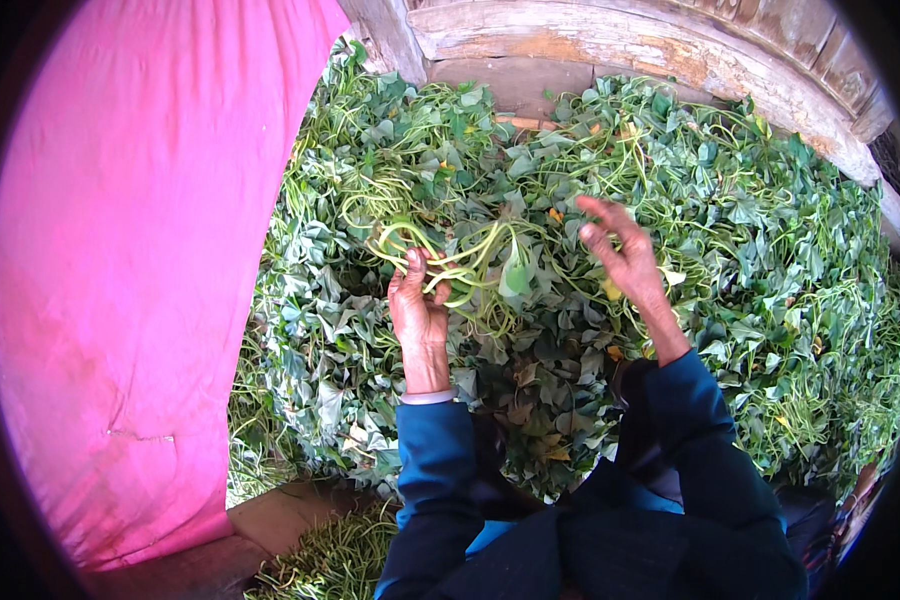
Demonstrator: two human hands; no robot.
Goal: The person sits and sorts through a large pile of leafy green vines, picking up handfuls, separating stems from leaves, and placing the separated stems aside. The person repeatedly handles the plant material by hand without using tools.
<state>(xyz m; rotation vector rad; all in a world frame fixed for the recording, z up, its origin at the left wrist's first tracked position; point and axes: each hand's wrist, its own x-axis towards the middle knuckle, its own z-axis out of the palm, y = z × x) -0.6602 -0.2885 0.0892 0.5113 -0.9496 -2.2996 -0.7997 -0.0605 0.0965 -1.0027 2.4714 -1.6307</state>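
Note:
My left hand (420, 296) is closed around a few looped green vine stems (450, 264), held between thumb and fingers. A leaf (517, 274) hangs at the right end of the held stems. To the right, my right hand (619, 244) is raised over the greenery, with thumb and fingers apart and nothing between them. Below both hands lies a thick heap of leafy green vines (757, 225), with some yellow leaves in it. The stems' lower ends blend into the heap, so their full length is hard to tell.
A large pink cloth (135, 262) hangs along the left side. Weathered wooden boards (607, 37) border the heap at the far side. At the bottom left, a pile of cut green stems (337, 551) lies beside a brown ledge (292, 514). My legs are among the vines.

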